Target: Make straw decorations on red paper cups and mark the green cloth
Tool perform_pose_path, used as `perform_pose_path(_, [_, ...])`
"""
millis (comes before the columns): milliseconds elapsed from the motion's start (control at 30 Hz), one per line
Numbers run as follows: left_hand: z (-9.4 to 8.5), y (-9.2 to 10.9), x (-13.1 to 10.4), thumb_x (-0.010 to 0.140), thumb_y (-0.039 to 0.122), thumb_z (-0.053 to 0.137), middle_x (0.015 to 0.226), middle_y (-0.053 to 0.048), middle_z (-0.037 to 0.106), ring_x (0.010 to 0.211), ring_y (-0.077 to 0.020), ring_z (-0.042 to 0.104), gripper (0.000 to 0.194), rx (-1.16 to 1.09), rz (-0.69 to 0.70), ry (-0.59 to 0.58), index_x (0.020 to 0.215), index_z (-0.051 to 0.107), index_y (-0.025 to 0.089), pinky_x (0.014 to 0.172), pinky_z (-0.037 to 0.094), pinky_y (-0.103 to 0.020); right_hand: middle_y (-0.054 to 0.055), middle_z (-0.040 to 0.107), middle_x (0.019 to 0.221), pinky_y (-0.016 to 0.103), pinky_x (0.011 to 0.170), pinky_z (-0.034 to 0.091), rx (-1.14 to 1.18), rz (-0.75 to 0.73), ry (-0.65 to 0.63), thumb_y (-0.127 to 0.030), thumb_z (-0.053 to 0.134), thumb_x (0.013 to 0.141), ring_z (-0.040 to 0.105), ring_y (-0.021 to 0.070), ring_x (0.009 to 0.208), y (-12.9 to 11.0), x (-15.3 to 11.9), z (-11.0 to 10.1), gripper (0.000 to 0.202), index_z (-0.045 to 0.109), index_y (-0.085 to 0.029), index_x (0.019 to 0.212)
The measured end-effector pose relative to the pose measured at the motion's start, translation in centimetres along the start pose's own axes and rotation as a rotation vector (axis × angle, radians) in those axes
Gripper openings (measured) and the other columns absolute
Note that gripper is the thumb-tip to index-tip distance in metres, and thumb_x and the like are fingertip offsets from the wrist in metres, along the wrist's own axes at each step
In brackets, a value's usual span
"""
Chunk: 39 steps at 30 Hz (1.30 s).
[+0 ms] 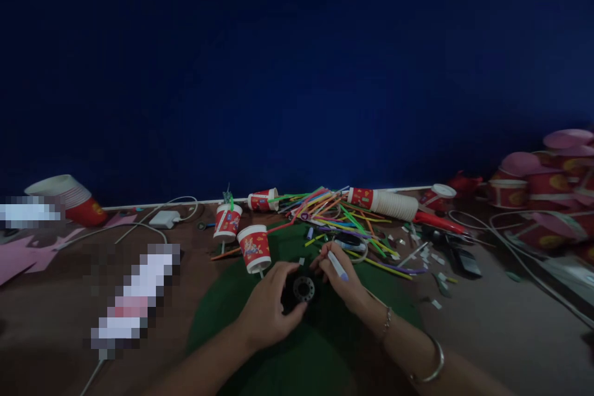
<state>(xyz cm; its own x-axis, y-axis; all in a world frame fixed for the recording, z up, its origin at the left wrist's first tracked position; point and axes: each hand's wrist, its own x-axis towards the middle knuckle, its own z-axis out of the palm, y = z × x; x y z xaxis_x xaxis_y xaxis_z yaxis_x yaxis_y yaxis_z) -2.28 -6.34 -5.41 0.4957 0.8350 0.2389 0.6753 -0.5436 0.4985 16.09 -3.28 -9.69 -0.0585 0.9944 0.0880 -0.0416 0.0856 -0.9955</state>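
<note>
Widely curved, left fingers (pixel 286 268) around black cylinder (pixel 304 289); right fingers (pixel 327 250) pinched around pen (pixel 338 266)

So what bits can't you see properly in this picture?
All in the head view:
Black round thing: left side covered by the left hand.
Pen: its far end is hidden by the right hand.
Long pale thing: blurred into blocks.
Red cups: smeared, cut off by the right edge.

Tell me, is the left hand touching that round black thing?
Touching. The head view shows it: the left hand curls around the left side of the round black thing, thumb against its lower edge.
</note>
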Motion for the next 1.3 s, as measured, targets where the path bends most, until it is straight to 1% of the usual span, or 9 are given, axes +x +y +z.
perform_pose_path(67, [0.1, 1.6, -0.9, 0.076, 0.017, 0.054, 0.108, -0.011, 0.06, 0.099, -0.0225, 0.058, 0.033, 0.187, 0.134, -0.031, 0.109, 0.053, 0.016, 0.086, 0.049, -0.038, 0.0, 0.062, 0.072, 0.021, 0.048, 0.039, 0.018, 0.016, -0.013, -0.024, 0.045, 0.078, 0.055, 0.0131, 0.061, 0.1, 0.0, 0.0, 0.01, 0.037, -0.023, 0.083])
perform_pose_path(133, [0.9, 3.6, -1.9, 0.077, 0.016, 0.052, 0.1, -0.011, 0.063, 0.082, -0.0216, 0.063, 0.025, 0.392, 0.19, -0.201, 0.101, 0.059, 0.016, 0.065, 0.054, -0.033, 0.001, 0.063, 0.073, 0.021, 0.049, 0.039, 0.01, 0.009, -0.025, -0.021, 0.045, 0.076, 0.056, 0.0129, 0.061, 0.0, -0.1, 0.1, 0.009, 0.038, -0.022, 0.082])
perform_pose_path(200, [2.4, 5.4, -2.7, 0.075, 0.019, 0.055, 0.112, -0.018, 0.061, 0.065, -0.0191, 0.064, 0.039, 0.575, 0.189, -0.296, 0.113, 0.057, 0.012, 0.048, 0.051, -0.028, 0.001, 0.064, 0.075, 0.022, 0.051, 0.04, -0.009, -0.018, -0.034, -0.017, 0.044, 0.073, 0.056, 0.013, 0.062, -0.3, -0.2, 0.1, 0.01, 0.039, -0.022, 0.081])
perform_pose_path(333, [5.1, 7.2, -3.2, 0.077, 0.013, 0.054, 0.133, -0.025, 0.048, 0.057, -0.016, 0.063, 0.052, 0.845, -0.036, -0.129, 0.129, 0.05, 0.014, 0.045, 0.05, -0.027, 0.001, 0.064, 0.075, 0.024, 0.055, 0.043, -0.023, -0.037, -0.035, -0.013, 0.042, 0.069, 0.056, 0.0131, 0.062, -0.9, -0.4, 0.2, 0.013, 0.039, -0.022, 0.078])
perform_pose_path(500, [6.0, 6.5, -3.2, 0.075, 0.019, 0.059, 0.136, -0.023, 0.045, 0.053, -0.0143, 0.062, 0.054, 0.888, -0.106, -0.095, 0.128, 0.052, 0.016, 0.045, 0.052, -0.028, 0.001, 0.066, 0.074, 0.028, 0.064, 0.045, -0.066, -0.019, -0.056, -0.013, 0.042, 0.066, 0.058, 0.0153, 0.066, -1.3, -0.5, 0.4, 0.013, 0.04, -0.022, 0.076])
perform_pose_path(833, [6.6, 5.8, -3.6, 0.078, 0.024, 0.059, 0.133, -0.021, 0.05, 0.055, -0.0148, 0.062, 0.047, 0.866, -0.051, -0.08, 0.125, 0.056, 0.019, 0.044, 0.052, -0.026, -0.002, 0.06, 0.063, 0.026, 0.057, 0.044, -0.089, 0.061, -0.003, -0.014, 0.041, 0.06, 0.057, 0.0152, 0.06, -1.5, -0.3, 1.0, 0.013, 0.041, -0.022, 0.069])
perform_pose_path(1033, [6.5, 5.8, -3.6, 0.076, 0.02, 0.06, 0.137, -0.022, 0.045, 0.057, -0.0143, 0.061, 0.055, 0.888, -0.041, -0.097, 0.13, 0.05, 0.019, 0.046, 0.052, -0.027, -0.003, 0.057, 0.06, 0.025, 0.054, 0.043, -0.136, 0.047, 0.011, -0.012, 0.041, 0.059, 0.055, 0.0148, 0.058, -0.9, -0.2, 1.0, 0.014, 0.041, -0.022, 0.069])
perform_pose_path(1167, [6.2, 5.5, -3.5, 0.076, 0.026, 0.061, 0.141, -0.023, 0.039, 0.061, -0.015, 0.061, 0.059, 0.846, -0.072, -0.085, 0.133, 0.046, 0.018, 0.046, 0.052, -0.027, -0.002, 0.058, 0.061, 0.026, 0.054, 0.043, -0.14, 0.044, 0.002, -0.012, 0.042, 0.06, 0.055, 0.0149, 0.057, -0.8, -0.2, 0.9, 0.014, 0.041, -0.022, 0.07])
perform_pose_path(1300, [5.7, 5.2, -3.3, 0.075, 0.032, 0.065, 0.134, -0.025, 0.046, 0.059, -0.0156, 0.061, 0.061, 0.8, -0.052, -0.107, 0.131, 0.049, 0.013, 0.046, 0.052, -0.027, -0.002, 0.061, 0.063, 0.026, 0.057, 0.044, -0.113, 0.07, -0.012, -0.012, 0.043, 0.061, 0.057, 0.0157, 0.061, -1.0, -0.2, 0.9, 0.014, 0.041, -0.023, 0.07])
